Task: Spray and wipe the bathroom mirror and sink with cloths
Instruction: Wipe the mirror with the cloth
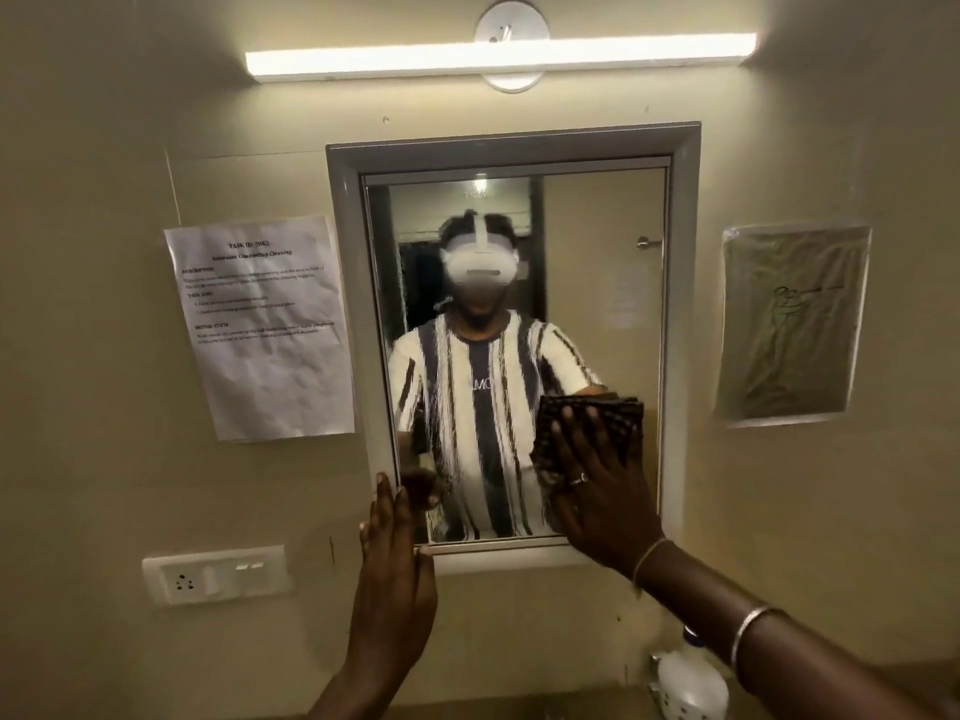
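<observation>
The framed bathroom mirror [608, 262] hangs on the wall straight ahead. My right hand [597, 491] presses a dark patterned cloth [618, 413] flat against the lower right of the glass, fingers spread over it. My left hand [395, 558] is flat and open against the mirror's lower left frame corner, holding nothing. A white spray bottle [691, 678] stands low at the right, partly behind my right forearm. The sink is out of view.
A printed task sheet [260, 324] is taped left of the mirror and a plastic-covered sheet [792, 324] right of it. A white socket and switch plate [218, 574] sits lower left. A tube light [498, 57] glows above the mirror.
</observation>
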Demonstrator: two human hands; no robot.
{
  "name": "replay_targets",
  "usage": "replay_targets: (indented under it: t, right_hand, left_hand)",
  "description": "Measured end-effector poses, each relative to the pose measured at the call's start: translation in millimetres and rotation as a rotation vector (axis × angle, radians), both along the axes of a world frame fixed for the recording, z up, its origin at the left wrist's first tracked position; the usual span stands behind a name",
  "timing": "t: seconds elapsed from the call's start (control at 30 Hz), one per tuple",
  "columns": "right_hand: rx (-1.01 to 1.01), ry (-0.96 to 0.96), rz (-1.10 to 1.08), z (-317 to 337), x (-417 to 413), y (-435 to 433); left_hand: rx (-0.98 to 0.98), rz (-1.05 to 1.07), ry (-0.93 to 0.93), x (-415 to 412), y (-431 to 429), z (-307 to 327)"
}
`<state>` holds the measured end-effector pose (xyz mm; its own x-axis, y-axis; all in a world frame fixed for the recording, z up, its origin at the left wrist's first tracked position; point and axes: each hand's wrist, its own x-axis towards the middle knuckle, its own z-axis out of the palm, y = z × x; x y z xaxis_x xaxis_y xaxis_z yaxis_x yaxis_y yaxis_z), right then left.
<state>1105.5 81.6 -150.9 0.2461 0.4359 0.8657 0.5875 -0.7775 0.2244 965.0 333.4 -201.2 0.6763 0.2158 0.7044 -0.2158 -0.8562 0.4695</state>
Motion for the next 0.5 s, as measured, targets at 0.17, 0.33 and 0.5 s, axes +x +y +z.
replay_targets:
  t: [0.17, 0.33, 0.5]
  right_hand:
    - [0.073, -0.098, -0.020, 107.6, 9.1, -1.0]
    - [0.074, -0.155, -0.079, 224.7, 17.6, -7.5]
    - [0.041, -0.184, -0.117, 255.5, 21.4, -14.2]
  left_hand:
    - [0.013, -0.004, -0.005, -1.9, -1.0, 1.6]
    - [0.000, -0.004, -0.010, -0.5, -1.7, 1.8]
    - [-0.036, 0.011, 0.002, 1.1, -5.5, 2.0]
